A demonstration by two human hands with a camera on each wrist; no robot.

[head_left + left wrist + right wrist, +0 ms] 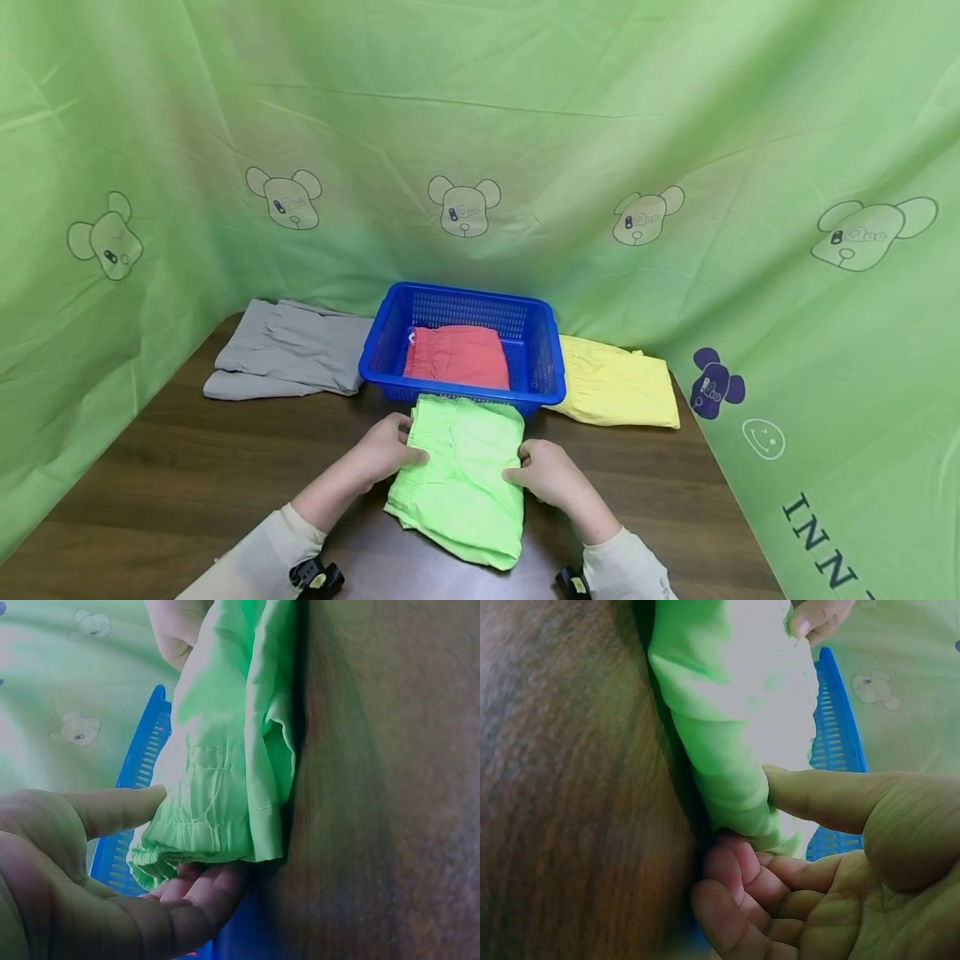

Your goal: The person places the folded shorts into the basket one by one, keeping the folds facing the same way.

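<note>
Folded light green shorts with a gathered elastic waistband lie in front of the basket, their far edge close to its front rim. My left hand pinches their left edge, thumb on top and fingers underneath. On the opposite edge, my right hand grips in the same way. In the left wrist view, the fingers reach under the waistband side. The right wrist view shows the thumb pressing the cloth, with curled fingertips partly tucked below it. A blue plastic basket holds a folded red garment.
Left of the basket lies a folded grey garment; a folded yellow one is at its right. All rest on a dark wooden table. A green curtain with bear faces hangs close behind and along the sides.
</note>
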